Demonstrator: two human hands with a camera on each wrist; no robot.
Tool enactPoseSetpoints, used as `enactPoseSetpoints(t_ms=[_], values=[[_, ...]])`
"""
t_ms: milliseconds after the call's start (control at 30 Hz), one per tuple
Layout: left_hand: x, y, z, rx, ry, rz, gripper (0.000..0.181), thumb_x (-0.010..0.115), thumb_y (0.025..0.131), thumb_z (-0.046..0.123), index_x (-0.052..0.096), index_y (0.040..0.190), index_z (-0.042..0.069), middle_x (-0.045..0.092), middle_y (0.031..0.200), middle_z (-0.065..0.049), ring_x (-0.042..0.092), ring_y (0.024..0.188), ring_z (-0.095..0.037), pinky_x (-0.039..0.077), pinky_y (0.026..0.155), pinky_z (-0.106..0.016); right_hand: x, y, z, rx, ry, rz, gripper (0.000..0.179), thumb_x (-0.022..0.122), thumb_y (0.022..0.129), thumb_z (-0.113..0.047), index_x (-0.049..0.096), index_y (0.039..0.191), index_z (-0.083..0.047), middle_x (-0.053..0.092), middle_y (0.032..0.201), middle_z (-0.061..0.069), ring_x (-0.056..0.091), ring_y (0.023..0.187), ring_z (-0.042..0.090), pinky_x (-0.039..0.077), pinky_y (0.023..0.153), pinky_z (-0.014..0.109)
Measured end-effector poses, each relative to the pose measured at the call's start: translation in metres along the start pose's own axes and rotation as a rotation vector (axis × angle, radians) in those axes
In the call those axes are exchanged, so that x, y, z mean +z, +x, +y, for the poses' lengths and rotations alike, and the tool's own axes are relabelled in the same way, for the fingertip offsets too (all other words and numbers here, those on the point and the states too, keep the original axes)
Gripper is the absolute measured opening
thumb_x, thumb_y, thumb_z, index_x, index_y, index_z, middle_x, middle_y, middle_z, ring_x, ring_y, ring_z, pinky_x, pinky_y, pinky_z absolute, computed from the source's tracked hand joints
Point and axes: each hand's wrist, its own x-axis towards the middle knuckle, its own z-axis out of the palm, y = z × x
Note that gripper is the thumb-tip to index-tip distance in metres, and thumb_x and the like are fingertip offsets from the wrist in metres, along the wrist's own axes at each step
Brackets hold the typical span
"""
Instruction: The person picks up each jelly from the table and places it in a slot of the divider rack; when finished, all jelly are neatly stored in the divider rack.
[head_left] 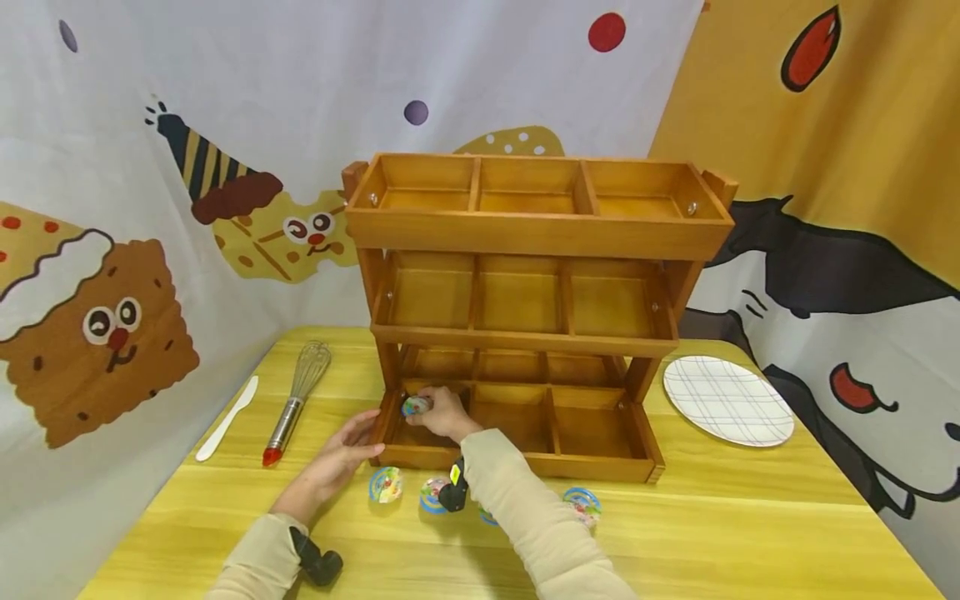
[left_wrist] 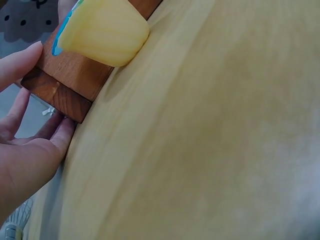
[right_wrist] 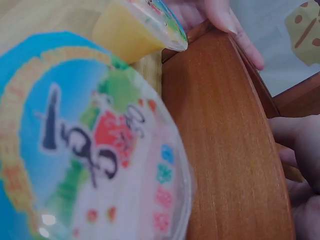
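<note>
My right hand (head_left: 448,414) pinches a small jelly cup (head_left: 415,406) inside the bottom tier's left compartment of a brown wooden rack (head_left: 540,233). In the right wrist view the front board hides most of that hand's fingers (right_wrist: 305,150). At the rack's front left corner, my left hand (head_left: 341,454) holds the wood, thumb at the front and fingers along the side. Several jelly cups with printed lids stand on the table before the rack, among them one near the left hand (head_left: 386,484), one under the right wrist (head_left: 433,495) and one farther right (head_left: 582,506).
A whisk (head_left: 296,400) and a white plastic knife (head_left: 227,418) lie left of the rack. To its right is a white plate (head_left: 727,400) with a line pattern. A printed cloth (head_left: 480,75) hangs behind the yellow wood-grain table (head_left: 712,533).
</note>
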Motion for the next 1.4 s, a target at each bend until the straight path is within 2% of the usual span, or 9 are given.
enactPoseSetpoints(t_ms=[167, 367, 567, 667, 833, 933, 1100, 1300, 1400], values=[[0.001, -0.001, 0.001, 0.000, 0.009, -0.010, 0.067, 0.055, 0.083, 0.005, 0.018, 0.138, 0.012, 0.004, 0.148, -0.016, -0.003, 0.136, -0.038, 0.004, 0.109, -0.053, -0.007, -0.002, 0.001, -0.041, -0.003, -0.027, 0.073, 0.070, 0.073, -0.036, 0.037, 0.133, -0.010, 0.052, 0.122, 0.015, 0.053, 0.105, 0.028, 0.047, 0.086, 0.041], [0.000, -0.002, 0.001, 0.014, -0.001, -0.013, 0.069, 0.056, 0.082, 0.004, 0.018, 0.139, 0.009, 0.007, 0.147, -0.016, 0.002, 0.136, -0.036, 0.007, 0.110, -0.050, -0.037, -0.016, -0.011, -0.118, 0.080, 0.013, 0.063, 0.066, 0.077, -0.033, 0.042, 0.130, -0.010, 0.047, 0.129, 0.018, 0.045, 0.117, 0.033, 0.042, 0.093, 0.045], [-0.005, -0.008, 0.001, 0.019, -0.001, 0.010, 0.069, 0.055, 0.081, 0.001, 0.016, 0.138, 0.006, 0.007, 0.147, -0.017, 0.003, 0.135, -0.036, 0.006, 0.110, -0.051, -0.068, -0.064, -0.028, -0.267, 0.196, -0.012, 0.053, 0.065, 0.079, -0.032, 0.047, 0.126, -0.016, 0.053, 0.123, 0.009, 0.047, 0.116, 0.027, 0.041, 0.094, 0.043], [-0.003, -0.009, 0.002, 0.021, 0.002, 0.001, 0.070, 0.055, 0.081, 0.002, 0.015, 0.138, 0.006, 0.003, 0.147, -0.018, 0.002, 0.135, -0.035, 0.005, 0.109, -0.052, -0.090, -0.092, -0.023, -0.378, 0.218, -0.053, 0.050, 0.063, 0.081, -0.027, 0.046, 0.127, -0.015, 0.055, 0.121, 0.010, 0.049, 0.113, 0.026, 0.042, 0.095, 0.041], [0.003, -0.003, 0.004, 0.029, -0.007, -0.021, 0.070, 0.054, 0.082, 0.002, 0.015, 0.139, 0.007, 0.003, 0.147, -0.018, 0.003, 0.135, -0.034, 0.005, 0.110, -0.051, -0.124, -0.126, 0.022, -0.476, 0.210, -0.075, 0.044, 0.062, 0.082, -0.016, 0.049, 0.121, -0.003, 0.059, 0.113, 0.018, 0.057, 0.102, 0.025, 0.049, 0.086, 0.030], [0.005, -0.001, 0.005, 0.028, -0.001, -0.006, 0.068, 0.053, 0.081, 0.000, 0.016, 0.139, 0.007, 0.008, 0.147, -0.017, 0.011, 0.133, -0.032, 0.014, 0.109, -0.045, -0.139, -0.143, 0.058, -0.493, 0.209, -0.096, 0.038, 0.061, 0.083, -0.013, 0.051, 0.117, 0.001, 0.059, 0.109, 0.021, 0.060, 0.097, 0.020, 0.051, 0.081, 0.026], [0.006, -0.002, 0.006, 0.018, 0.017, 0.012, 0.069, 0.055, 0.080, 0.001, 0.018, 0.138, 0.008, 0.015, 0.145, -0.013, 0.020, 0.129, -0.026, 0.024, 0.105, -0.034, -0.153, -0.171, 0.103, -0.533, 0.237, -0.134, 0.033, 0.057, 0.083, -0.002, 0.051, 0.113, 0.009, 0.056, 0.107, 0.029, 0.059, 0.099, 0.016, 0.051, 0.081, 0.030], [0.006, -0.001, 0.004, 0.028, -0.024, -0.004, 0.069, 0.054, 0.080, 0.000, 0.017, 0.138, 0.006, 0.009, 0.146, -0.016, 0.007, 0.134, -0.032, 0.006, 0.110, -0.049, -0.153, -0.193, 0.133, -0.422, 0.084, -0.096, 0.046, 0.067, 0.077, -0.013, 0.051, 0.117, 0.002, 0.055, 0.114, 0.025, 0.055, 0.104, 0.013, 0.048, 0.083, 0.027], [0.005, -0.001, 0.002, 0.030, -0.025, 0.002, 0.069, 0.055, 0.080, 0.000, 0.018, 0.138, 0.006, 0.010, 0.146, -0.016, 0.007, 0.134, -0.032, 0.006, 0.110, -0.049, -0.148, -0.196, 0.142, -0.363, 0.096, -0.135, 0.052, 0.069, 0.075, -0.014, 0.049, 0.119, 0.003, 0.056, 0.113, 0.024, 0.056, 0.097, 0.009, 0.048, 0.080, 0.023]])
